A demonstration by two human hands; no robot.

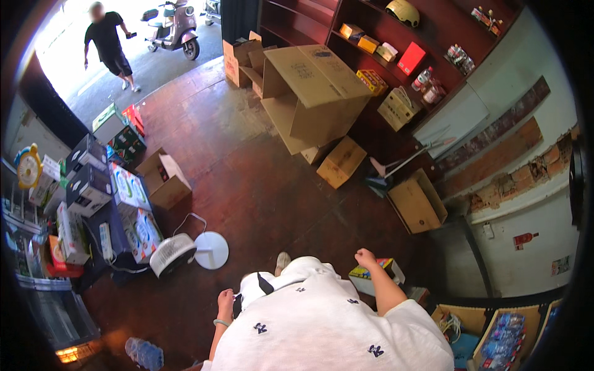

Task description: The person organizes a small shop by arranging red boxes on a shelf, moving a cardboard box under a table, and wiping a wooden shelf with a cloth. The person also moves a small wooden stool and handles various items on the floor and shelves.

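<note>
My left hand [226,301], with a bangle at the wrist, hangs beside my white shirt; its fingers are curled, and whether it holds something is unclear. On the other side my right hand [365,258] is closed with nothing visible in it, above a colourful printed box [378,277]. Left of my feet, a white electric fan [172,254] with a round base [211,250] stands on the floor. Farther ahead are an open cardboard box [164,181] and a large open carton [320,88]. A clear plastic container [144,354] lies at the lower left.
A person [104,41] in dark clothes walks outside near a parked scooter [174,28]. Boxes crowd a table [109,232] on the left. Dark red shelves [371,51] line the back. A broom [408,160] and cardboard boxes [417,204] stand on the right, with bottles in a carton [503,341] below.
</note>
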